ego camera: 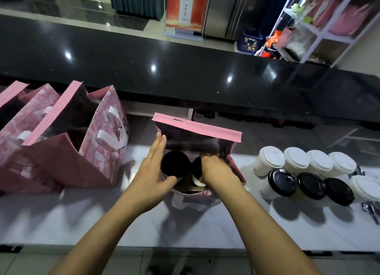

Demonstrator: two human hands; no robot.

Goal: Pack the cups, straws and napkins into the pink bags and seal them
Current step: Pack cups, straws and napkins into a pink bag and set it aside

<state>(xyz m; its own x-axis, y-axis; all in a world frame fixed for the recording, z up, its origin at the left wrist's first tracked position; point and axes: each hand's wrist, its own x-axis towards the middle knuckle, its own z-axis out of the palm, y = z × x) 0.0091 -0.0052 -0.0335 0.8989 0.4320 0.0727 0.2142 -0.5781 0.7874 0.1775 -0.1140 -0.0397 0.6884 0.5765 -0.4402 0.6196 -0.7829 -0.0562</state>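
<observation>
An open pink bag (197,128) stands on the white counter in front of me, its pink top flap raised at the back. Inside it a black-lidded cup (174,165) stands on the left, and a second cup (197,178) is mostly hidden under my right hand. My left hand (153,167) lies against the bag's left side with straight fingers, thumb at the near rim. My right hand (216,170) reaches into the bag, fingers curled down over the second cup. To the right, several white-lidded cups (296,159) and black-lidded cups (310,185) stand in rows.
Several pink patterned bags (102,143) with white handles stand at the left, some open. A raised black counter (185,73) runs along the back. Wrapped items (372,209) lie at the far right edge. A shelf rack (320,21) stands beyond the counter.
</observation>
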